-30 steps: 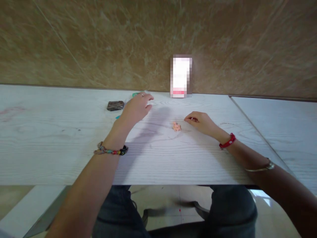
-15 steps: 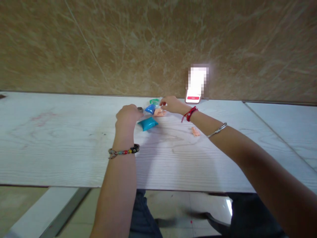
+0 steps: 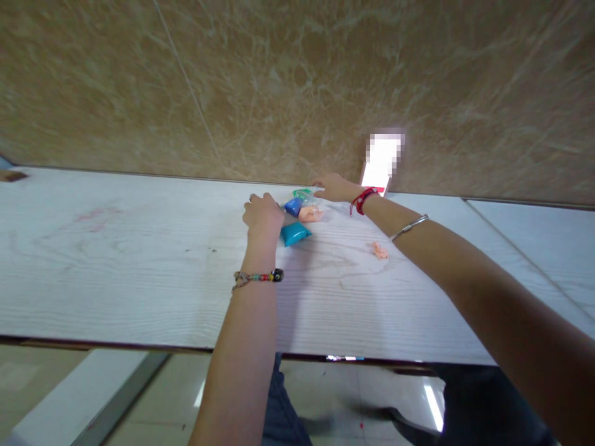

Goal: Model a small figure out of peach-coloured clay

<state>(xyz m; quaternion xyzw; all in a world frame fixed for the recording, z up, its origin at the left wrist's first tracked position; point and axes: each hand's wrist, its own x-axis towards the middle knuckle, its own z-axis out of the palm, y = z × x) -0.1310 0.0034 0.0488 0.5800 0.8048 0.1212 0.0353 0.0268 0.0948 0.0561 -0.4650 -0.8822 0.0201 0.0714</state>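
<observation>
Small clay packets lie near the far edge of the white wooden table [image 3: 139, 279]: a teal one [image 3: 294, 233], a dark blue one [image 3: 293, 206], a peach one [image 3: 310, 214] and a green one [image 3: 304, 193]. My left hand [image 3: 263, 214] is curled just left of the teal and blue packets, touching them; what its fingers grip is hidden. My right hand [image 3: 332, 187] reaches over the green packet with fingers closed on its clear wrapper. A small peach clay figure [image 3: 380, 250] lies alone under my right forearm's side.
A phone [image 3: 379, 167] with a lit screen leans on the brown marbled wall behind the table. A second table top [image 3: 534, 241] adjoins at the right. A brown scrap [image 3: 12, 176] lies at the far left edge. Tiled floor shows below.
My right hand left the peach figure and reached across to the packets at the back. My left hand closed beside the teal packet. The view shifted left and up.
</observation>
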